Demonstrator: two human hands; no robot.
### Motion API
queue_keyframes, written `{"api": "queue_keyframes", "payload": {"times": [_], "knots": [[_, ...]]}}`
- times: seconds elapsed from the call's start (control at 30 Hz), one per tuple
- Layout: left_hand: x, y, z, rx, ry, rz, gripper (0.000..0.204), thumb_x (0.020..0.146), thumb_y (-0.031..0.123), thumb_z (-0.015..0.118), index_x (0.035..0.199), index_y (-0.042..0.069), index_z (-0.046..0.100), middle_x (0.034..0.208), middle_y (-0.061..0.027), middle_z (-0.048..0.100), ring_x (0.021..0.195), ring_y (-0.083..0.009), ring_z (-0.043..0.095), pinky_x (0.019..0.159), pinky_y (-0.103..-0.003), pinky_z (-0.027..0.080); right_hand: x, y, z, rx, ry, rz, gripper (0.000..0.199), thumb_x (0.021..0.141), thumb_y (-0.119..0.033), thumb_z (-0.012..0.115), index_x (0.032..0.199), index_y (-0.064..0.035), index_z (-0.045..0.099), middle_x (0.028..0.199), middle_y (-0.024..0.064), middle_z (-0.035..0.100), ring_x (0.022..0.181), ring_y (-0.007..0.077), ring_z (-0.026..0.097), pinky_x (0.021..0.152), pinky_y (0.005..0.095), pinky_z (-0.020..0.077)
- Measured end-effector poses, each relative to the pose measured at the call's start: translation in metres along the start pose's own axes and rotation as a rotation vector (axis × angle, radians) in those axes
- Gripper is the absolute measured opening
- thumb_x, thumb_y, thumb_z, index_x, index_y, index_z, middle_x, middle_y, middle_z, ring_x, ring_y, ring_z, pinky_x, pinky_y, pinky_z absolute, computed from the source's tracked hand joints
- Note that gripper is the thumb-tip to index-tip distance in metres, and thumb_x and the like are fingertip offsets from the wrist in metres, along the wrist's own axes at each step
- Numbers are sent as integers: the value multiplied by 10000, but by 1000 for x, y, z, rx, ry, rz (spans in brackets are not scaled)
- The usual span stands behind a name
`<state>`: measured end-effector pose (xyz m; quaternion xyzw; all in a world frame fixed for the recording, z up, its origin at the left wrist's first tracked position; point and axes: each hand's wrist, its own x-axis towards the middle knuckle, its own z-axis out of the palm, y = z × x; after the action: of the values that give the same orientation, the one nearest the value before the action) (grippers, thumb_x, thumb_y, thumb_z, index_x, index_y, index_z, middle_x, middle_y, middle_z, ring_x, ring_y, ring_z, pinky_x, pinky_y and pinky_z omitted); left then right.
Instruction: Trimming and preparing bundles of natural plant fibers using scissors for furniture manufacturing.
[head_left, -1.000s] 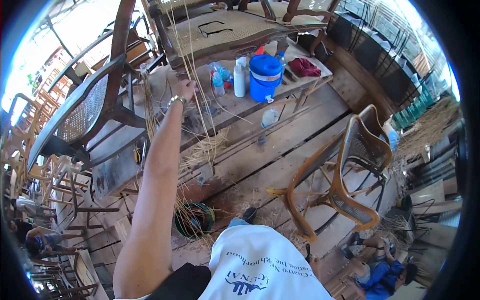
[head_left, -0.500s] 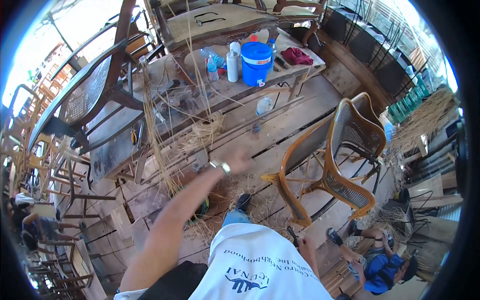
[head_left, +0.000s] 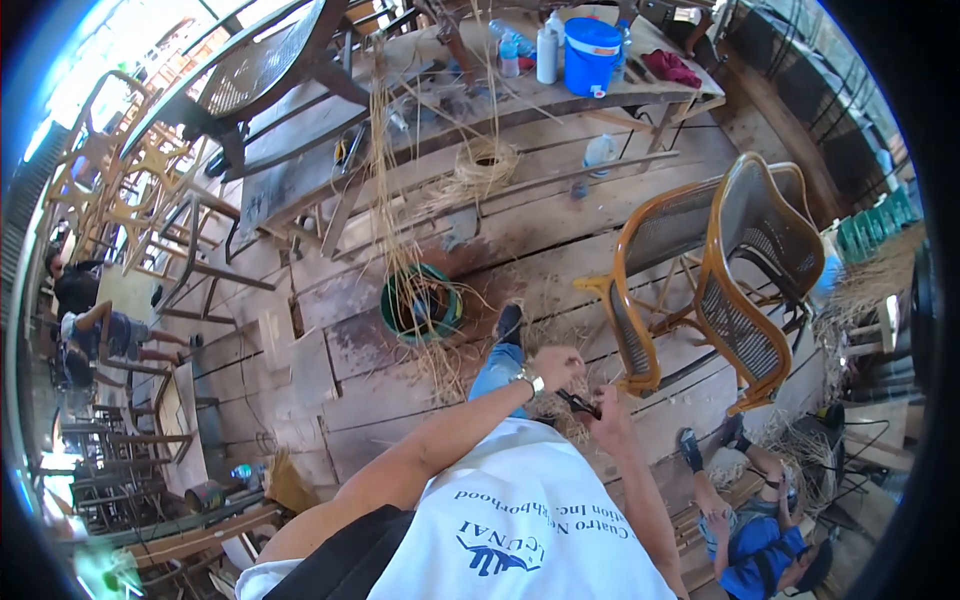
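Seen from the head camera, a person in a white shirt brings both hands together above a plank floor. The left hand (head_left: 558, 368), a watch on its wrist, is curled beside the right hand (head_left: 607, 412), which is closed around a small dark tool (head_left: 580, 403); whether the left fingers grip anything cannot be told. Loose straw strands (head_left: 400, 230) trail into a green bucket (head_left: 420, 305) just left of the hands. A woven chair (head_left: 720, 280) lies tipped to the right of the bucket, and a blue pail (head_left: 591, 55) stands on the workbench (head_left: 300, 180) beyond it.
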<state>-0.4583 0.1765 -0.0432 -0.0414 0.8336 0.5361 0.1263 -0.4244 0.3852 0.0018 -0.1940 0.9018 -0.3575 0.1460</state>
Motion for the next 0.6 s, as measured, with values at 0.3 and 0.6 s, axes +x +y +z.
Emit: {"api": "queue_keyframes", "payload": {"times": [0.3, 0.6], "knots": [[-19, -135, -94, 376, 312, -349, 129, 839, 212, 661, 904, 105, 693, 907, -174, 684, 884, -356, 650, 772, -455, 512, -154, 111, 16, 126, -241, 768, 208, 820, -174, 630, 802, 33, 627, 581, 139, 616, 479, 227, 618, 467, 385, 485], [-76, -219, -150, 574, 280, -698, 530, 838, 446, 646, 1293, 190, 555, 1301, -213, 547, 1127, -442, 562, 943, -532, 466, -226, 63, -45, -99, -637, 1025, 193, 880, -187, 531, 849, -13, 610, 767, 152, 589, 645, 262, 551, 562, 382, 424]]}}
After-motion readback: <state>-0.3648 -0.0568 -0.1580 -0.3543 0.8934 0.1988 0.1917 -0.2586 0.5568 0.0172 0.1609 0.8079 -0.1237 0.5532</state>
